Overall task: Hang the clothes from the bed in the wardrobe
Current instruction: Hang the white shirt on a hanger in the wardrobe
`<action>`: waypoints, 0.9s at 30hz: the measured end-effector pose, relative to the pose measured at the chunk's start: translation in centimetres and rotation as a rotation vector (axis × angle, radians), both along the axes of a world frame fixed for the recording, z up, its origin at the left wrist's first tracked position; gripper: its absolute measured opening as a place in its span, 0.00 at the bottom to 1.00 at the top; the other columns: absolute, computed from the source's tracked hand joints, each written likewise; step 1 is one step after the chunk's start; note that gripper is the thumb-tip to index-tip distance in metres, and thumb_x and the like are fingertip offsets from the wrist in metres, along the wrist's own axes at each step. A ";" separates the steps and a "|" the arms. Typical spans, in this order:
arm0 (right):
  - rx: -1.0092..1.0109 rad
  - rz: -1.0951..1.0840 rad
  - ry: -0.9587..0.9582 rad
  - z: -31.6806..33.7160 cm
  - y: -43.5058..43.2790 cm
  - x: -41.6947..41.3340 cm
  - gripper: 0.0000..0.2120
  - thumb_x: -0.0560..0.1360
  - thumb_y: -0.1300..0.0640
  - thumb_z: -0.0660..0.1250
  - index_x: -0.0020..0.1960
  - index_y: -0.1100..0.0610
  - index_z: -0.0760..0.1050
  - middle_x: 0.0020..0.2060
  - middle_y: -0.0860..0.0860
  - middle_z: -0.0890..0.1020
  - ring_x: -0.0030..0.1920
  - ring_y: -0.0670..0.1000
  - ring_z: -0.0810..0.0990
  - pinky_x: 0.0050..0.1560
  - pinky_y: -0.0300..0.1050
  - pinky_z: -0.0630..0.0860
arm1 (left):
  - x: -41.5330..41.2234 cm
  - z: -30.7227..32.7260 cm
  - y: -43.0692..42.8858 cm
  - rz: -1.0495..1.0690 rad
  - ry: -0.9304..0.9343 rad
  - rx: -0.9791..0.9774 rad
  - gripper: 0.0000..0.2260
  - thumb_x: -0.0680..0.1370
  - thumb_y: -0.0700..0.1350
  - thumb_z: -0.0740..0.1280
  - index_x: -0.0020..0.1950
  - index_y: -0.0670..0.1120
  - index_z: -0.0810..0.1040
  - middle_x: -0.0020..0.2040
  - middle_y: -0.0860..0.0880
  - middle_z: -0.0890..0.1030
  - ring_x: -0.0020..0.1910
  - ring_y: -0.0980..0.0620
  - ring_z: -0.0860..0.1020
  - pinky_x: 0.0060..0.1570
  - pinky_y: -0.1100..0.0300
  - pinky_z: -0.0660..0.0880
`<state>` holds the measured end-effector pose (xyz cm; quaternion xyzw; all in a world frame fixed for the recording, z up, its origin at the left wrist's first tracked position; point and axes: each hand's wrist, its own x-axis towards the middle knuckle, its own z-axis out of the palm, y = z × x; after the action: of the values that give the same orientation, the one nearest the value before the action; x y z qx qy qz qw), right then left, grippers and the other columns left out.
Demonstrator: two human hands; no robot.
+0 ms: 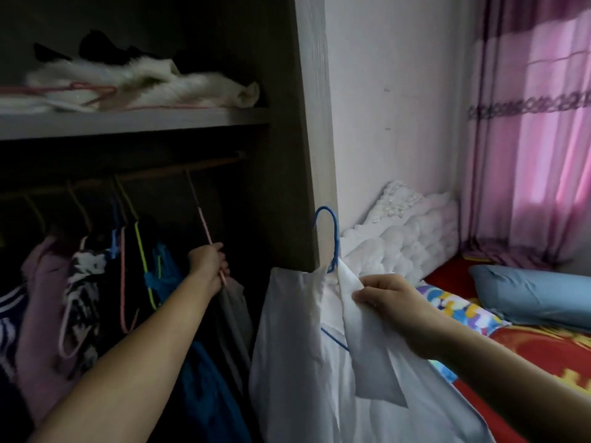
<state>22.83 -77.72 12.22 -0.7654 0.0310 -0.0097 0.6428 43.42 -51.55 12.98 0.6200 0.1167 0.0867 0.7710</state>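
Softly creased white shirt (287,362) on hooked blue hanger (334,231), in right hand (396,311).

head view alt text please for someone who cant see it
A person's right hand pinches a white shirt on a blue hanger, while the left hand grips a pink hanger inside the wardrobe among other clothes.

Left hand (209,262) around pink hanger (204,223), right hand (395,310) pinching white shirt (307,362).
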 end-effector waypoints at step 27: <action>-0.145 -0.138 -0.350 14.4 20.1 27.9 0.05 0.78 0.61 0.61 0.45 0.62 0.72 0.38 0.57 0.73 0.35 0.54 0.72 0.33 0.43 0.71 | -5.6 2.1 13.2 0.039 0.033 0.099 0.08 0.81 0.40 0.58 0.45 0.47 0.74 0.27 0.51 0.67 0.20 0.57 0.60 0.19 0.68 0.56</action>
<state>50.74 -57.62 26.62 -0.7925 -0.0299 -0.1889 0.5792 37.80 -38.35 15.05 0.6565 0.1368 0.0971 0.7355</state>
